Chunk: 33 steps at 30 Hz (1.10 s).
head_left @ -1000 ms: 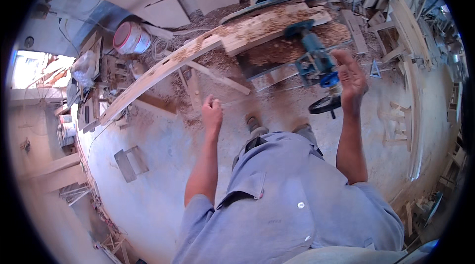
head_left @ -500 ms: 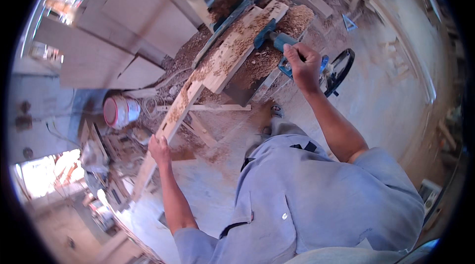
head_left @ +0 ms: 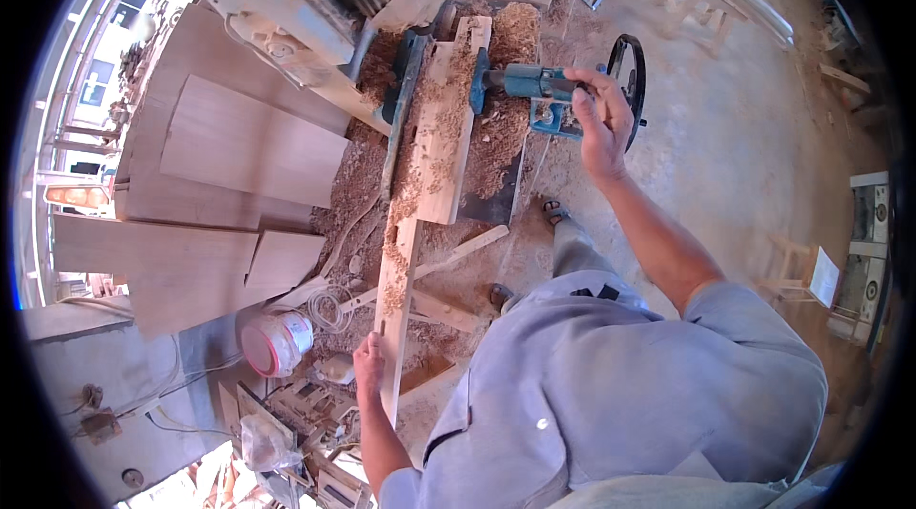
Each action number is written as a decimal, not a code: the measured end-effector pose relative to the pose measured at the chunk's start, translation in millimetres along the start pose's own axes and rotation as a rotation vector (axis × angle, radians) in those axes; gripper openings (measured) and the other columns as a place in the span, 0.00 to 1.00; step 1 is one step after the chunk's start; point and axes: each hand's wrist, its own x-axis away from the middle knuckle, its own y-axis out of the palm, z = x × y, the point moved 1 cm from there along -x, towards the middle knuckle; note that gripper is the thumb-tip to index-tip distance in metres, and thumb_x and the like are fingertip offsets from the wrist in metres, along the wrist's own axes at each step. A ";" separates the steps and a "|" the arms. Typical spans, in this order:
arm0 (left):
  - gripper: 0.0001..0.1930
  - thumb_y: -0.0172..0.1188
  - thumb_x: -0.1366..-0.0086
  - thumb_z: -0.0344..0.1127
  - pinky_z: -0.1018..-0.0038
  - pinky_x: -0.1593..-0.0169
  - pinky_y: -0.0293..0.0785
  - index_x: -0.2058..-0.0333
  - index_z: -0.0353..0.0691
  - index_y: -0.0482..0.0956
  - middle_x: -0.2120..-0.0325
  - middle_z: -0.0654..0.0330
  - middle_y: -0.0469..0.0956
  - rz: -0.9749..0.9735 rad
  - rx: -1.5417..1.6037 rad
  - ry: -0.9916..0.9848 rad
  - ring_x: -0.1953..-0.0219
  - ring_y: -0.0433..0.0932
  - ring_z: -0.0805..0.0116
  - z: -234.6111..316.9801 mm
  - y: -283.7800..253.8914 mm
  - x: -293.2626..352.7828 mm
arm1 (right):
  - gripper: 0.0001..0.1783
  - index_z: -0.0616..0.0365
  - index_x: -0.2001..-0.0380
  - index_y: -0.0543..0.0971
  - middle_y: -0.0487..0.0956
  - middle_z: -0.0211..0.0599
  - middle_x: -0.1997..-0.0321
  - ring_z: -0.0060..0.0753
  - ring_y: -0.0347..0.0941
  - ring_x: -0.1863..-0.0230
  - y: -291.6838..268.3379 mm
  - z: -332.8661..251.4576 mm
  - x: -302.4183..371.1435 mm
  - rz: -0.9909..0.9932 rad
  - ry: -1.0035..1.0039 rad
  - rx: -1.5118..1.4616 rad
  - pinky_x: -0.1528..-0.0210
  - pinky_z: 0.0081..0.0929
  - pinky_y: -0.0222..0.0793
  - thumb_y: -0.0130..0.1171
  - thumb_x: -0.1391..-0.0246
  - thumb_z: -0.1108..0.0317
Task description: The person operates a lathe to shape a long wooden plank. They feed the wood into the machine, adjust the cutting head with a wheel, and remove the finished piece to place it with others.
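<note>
A long pale timber piece (head_left: 393,294), with slots cut in it, runs from the machine bed toward me. Beside it, a shorter thick timber (head_left: 447,161) lies strewn with wood chips. My left hand (head_left: 369,364) is closed round the long piece's near part, at its left edge. A blue clamp (head_left: 523,80) presses its jaw against the timbers from the right, opposite a blue-grey fence (head_left: 405,113). My right hand (head_left: 603,123) is at the clamp's outer end, thumb and fingers around its dark handle; the palm side is partly hidden.
A black handwheel (head_left: 627,80) stands just right of my right hand. Wood chips (head_left: 501,156) heap around the bed. Flat panels (head_left: 243,146) lean at the left, above a white and red bucket (head_left: 275,342). A coiled cable (head_left: 331,307) and offcuts lie on the floor.
The view has turned, so the timbers now stand more upright in it. Both hands remain at the same things; the fingers of my right hand look straighter on the clamp handle.
</note>
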 end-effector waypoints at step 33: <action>0.23 0.57 0.35 0.55 0.73 0.72 0.59 0.75 0.38 0.70 0.80 0.64 0.69 -0.236 0.510 -0.054 0.78 0.67 0.74 -192.4 -8.3 280.3 | 0.30 0.60 0.39 0.67 0.71 0.38 0.39 0.32 0.67 0.40 131.4 -20.7 385.1 -1.179 1.493 -1.061 0.37 0.37 0.58 0.59 0.46 0.74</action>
